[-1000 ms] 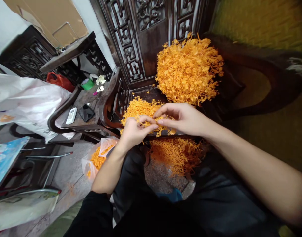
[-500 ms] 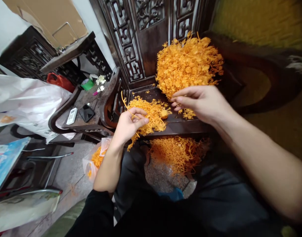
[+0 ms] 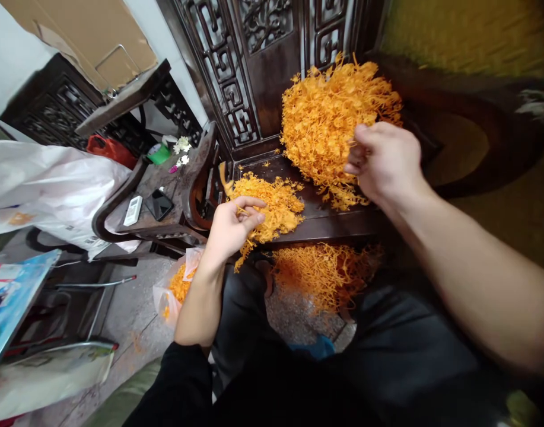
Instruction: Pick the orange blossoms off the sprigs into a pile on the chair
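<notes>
My left hand (image 3: pixel 236 228) is curled at the edge of a small heap of orange plastic flower pieces (image 3: pixel 276 207) on the dark wooden seat (image 3: pixel 334 225). An orange plastic stem (image 3: pixel 224 178) sticks up behind its knuckles and seems to run into the closed fingers. My right hand (image 3: pixel 390 163) is raised in front of a larger mound of the same orange pieces (image 3: pixel 334 118), its thumb pressed to curled fingers. Whatever those fingers pinch is too small or hidden to make out.
Beneath the seat lies a tangle of orange strands (image 3: pixel 320 273). A plastic bag (image 3: pixel 165 299) with orange pieces stands on the floor to the left. The side table (image 3: pixel 178 204) bears a phone (image 3: pixel 159 204), a white remote (image 3: pixel 133 210) and green tape (image 3: pixel 158 154).
My right hand has risen and moved slightly right, its fingers curling tighter. My left hand stays by the small heap, while the stem behind it has shifted slightly.
</notes>
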Demonstrator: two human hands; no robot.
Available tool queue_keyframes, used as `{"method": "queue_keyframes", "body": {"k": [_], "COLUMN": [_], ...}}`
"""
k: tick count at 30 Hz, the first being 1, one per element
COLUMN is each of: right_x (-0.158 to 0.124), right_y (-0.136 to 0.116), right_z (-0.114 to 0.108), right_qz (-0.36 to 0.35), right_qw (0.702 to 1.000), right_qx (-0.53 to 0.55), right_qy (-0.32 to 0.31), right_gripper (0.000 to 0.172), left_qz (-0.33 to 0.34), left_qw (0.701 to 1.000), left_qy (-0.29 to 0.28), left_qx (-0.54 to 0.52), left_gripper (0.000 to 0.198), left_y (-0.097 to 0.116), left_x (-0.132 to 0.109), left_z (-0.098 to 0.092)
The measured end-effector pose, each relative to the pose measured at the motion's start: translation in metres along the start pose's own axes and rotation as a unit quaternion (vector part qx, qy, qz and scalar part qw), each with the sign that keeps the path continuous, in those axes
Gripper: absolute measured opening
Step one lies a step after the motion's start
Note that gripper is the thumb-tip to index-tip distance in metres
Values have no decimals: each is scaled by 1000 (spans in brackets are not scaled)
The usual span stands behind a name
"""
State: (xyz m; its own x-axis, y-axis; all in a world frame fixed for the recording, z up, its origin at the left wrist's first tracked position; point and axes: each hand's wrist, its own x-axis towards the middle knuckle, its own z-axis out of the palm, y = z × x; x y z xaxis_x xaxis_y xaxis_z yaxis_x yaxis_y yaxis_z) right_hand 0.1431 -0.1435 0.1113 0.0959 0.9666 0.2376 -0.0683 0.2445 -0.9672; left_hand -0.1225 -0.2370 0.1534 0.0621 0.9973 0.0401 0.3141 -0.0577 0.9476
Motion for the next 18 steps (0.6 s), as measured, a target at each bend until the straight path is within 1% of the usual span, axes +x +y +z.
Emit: {"method": "queue_keyframes", "body": {"k": [1,3,4,6,8,9,11,13,14,16,18], "right_x": [2,-2,-8,-23,-37,-42,-50,-54,-55,-57,-58], "right_y": [1,-1,-2,-6,-9,-11,-14,-17,-18,-21,-25], "right_z": [-4,-5,-1,10,23,29,38,45,48,53,53], "right_qz": [32,74,85,98,110,106,71,26,11,0,-2], "right_qw": [999,996,992,979,963,956,945,941,938,923,895], "right_qx": [28,48,46,39,24,6,-45,-103,-131,-183,-228], "right_qy": [12,-31,-79,-172,-244,-272,-315,-320,-320,-339,-382], "right_gripper": [40,29,25,33,42,48,59,64,64,63,61], "left_qz": [3,6,7,9,17,23,36,56,77,134,195], "left_qw": [1000,999,999,999,999,998,998,997,995,983,959], "left_qy": [11,21,21,25,41,49,54,48,58,103,149], "left_qx": [-11,-28,-31,-31,-27,-26,-23,-6,13,72,141], "left_gripper": [24,28,28,29,29,29,30,27,23,15,12], "left_y": [-1,-3,-4,-5,-5,-5,-6,-7,-8,-11,-14], "left_x": [0,1,2,3,4,4,5,6,7,11,16], "left_z": [-1,-2,-2,0,2,3,6,9,10,11,7]}}
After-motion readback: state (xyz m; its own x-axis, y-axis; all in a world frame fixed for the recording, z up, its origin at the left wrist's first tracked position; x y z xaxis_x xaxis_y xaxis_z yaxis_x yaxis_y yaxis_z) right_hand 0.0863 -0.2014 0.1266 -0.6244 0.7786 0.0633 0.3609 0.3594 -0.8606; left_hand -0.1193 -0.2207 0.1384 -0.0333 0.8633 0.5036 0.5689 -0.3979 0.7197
